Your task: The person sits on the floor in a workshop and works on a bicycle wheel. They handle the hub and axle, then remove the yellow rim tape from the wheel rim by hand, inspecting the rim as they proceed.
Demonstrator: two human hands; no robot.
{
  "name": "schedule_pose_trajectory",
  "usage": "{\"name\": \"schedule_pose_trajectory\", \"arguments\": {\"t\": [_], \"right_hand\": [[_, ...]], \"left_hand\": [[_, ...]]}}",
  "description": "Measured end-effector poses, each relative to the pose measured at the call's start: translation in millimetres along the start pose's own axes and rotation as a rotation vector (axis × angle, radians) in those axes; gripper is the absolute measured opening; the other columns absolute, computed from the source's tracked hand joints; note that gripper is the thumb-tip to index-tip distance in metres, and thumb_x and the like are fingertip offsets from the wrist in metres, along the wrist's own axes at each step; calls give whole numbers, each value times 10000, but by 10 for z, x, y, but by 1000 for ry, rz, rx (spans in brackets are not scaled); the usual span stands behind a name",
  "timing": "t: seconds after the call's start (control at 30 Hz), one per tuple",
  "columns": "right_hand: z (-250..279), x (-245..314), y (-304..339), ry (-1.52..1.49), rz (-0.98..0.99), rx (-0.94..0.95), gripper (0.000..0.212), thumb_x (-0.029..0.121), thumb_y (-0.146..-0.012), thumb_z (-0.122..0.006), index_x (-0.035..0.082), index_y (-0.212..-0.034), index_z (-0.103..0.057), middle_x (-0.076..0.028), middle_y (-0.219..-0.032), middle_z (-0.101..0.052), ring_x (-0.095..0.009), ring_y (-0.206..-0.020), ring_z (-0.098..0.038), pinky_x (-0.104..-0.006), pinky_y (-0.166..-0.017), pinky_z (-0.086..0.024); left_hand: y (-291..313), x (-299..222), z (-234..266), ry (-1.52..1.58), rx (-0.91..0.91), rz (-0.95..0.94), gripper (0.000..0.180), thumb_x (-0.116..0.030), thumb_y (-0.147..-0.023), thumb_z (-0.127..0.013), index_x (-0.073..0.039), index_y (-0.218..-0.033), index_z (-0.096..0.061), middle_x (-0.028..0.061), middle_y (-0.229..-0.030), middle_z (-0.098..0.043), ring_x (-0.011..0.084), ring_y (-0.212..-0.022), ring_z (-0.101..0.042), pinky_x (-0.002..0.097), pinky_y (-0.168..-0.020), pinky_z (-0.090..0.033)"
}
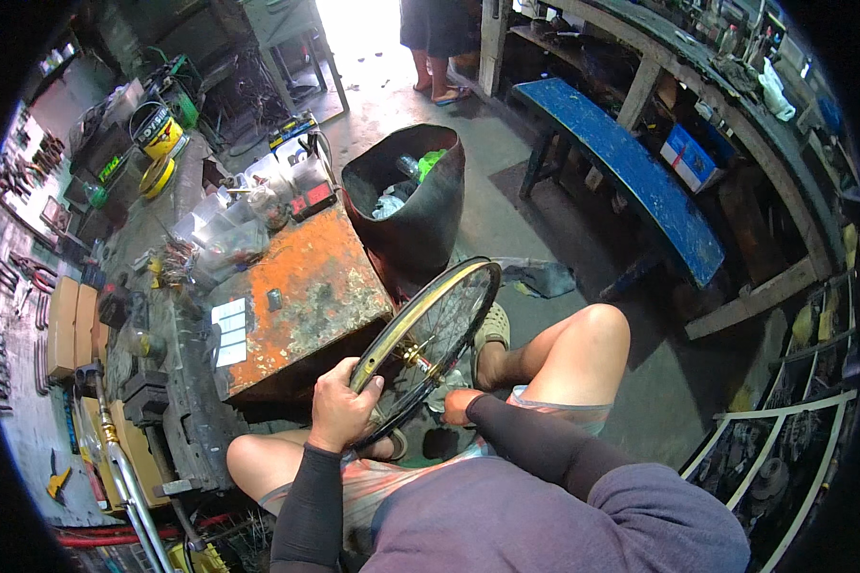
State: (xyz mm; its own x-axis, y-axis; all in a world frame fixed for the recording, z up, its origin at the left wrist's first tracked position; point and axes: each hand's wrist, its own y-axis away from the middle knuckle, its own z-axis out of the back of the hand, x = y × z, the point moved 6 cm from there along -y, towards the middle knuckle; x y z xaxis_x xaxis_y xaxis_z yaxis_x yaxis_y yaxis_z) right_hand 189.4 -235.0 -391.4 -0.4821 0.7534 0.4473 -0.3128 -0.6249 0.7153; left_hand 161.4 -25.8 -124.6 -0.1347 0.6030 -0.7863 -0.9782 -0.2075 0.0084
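A bicycle wheel (413, 307) stands tilted between my knees, with a yellow strip along the inside of its black rim. Thin spokes run to a gold-coloured hub (412, 355). My left hand (345, 405) is closed around the near left part of the rim, thumb on the inner side. On the wheel's right, below the hub, my right hand (460, 407) has its fingers curled beside a small pale, shiny thing. What those fingers hold is too small to make out.
An orange, paint-worn metal box (315, 286) is at the left, with clear plastic containers (229, 244) behind it. A dark rubber bin (416, 229) stands ahead. A blue bench (631, 172) is at the right. A bystander's legs (430, 72) show at the doorway.
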Motion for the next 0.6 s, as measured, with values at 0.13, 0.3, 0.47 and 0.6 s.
{"name": "schedule_pose_trajectory", "arguments": {"t": [0.13,0.3,0.47,0.6], "right_hand": [[479,129,316,-63,26,-200,466,395,-1012,-710,-16,-1209,-809,-264,-1200,-814,-455,-1159,-776,-545,-1000,-612],[1614,323,1779,-153,75,-402,416,392,-1064,-718,-17,-1111,-779,-279,-1092,-797,-471,-1025,-775,-571,-908,-600],[2316,289,2728,-281,148,-861,233,208,-1005,-818,-20,-996,-772,-193,-941,-770,-344,-899,-771,-431,-818,-601],[2284,77,2744,-462,174,-1123,215,193,-1093,-749,-18,-1053,-744,-139,-977,-749,-259,-926,-729,-390,-843,-568]], "left_hand": [[48,-9,21,28,0,-19,308,-206,-907,-860,-11,-1132,-782,218,-890,-777,356,-777,-783,430,-731,-599],[111,-133,-111,32,65,-41,325,-253,-911,-857,-44,-1153,-797,224,-945,-803,403,-850,-809,461,-758,-625],[240,-299,-236,-26,85,-190,381,-282,-914,-870,-51,-1207,-791,215,-1029,-817,414,-947,-806,478,-812,-646],[377,-500,-436,-19,234,-317,341,-270,-924,-849,-73,-1195,-785,175,-1021,-811,370,-945,-807,471,-824,-653]]}}
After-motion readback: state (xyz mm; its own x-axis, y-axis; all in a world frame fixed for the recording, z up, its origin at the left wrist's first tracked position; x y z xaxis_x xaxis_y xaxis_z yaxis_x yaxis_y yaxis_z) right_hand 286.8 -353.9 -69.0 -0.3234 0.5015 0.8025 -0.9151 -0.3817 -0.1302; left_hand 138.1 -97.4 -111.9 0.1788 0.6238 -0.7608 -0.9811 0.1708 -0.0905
